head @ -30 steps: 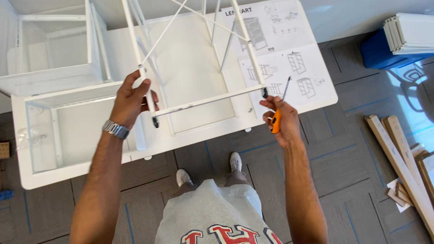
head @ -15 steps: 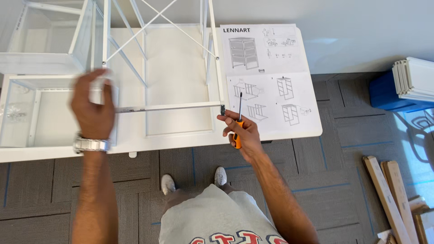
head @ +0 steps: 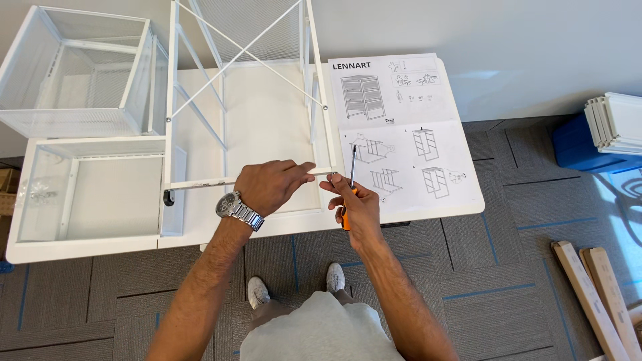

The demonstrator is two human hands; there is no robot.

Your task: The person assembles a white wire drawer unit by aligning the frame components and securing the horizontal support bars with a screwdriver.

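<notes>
The right hand (head: 358, 207) grips an orange-handled screwdriver (head: 350, 184), shaft up beside the frame (head: 247, 93) corner on the worktop (head: 267, 227); the left hand (head: 271, 187) has its fingers closed on the frame's lower rail (head: 200, 182). The tip seems off any screw, though it is too small to be sure. If the left grip slackens, the frame could tip or twist; a slipping tip might jab the left fingertips or tear the instruction sheet (head: 408, 134) beyond.

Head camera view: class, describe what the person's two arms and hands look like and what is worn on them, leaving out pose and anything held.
Both forearms are bare, with no sleeves reaching the part that shows. The left hand has a silver metal wristwatch with a link band and a dark dial on its wrist. The right hand wears no glove and no watch; no rings show on the fingers of either hand.
</notes>
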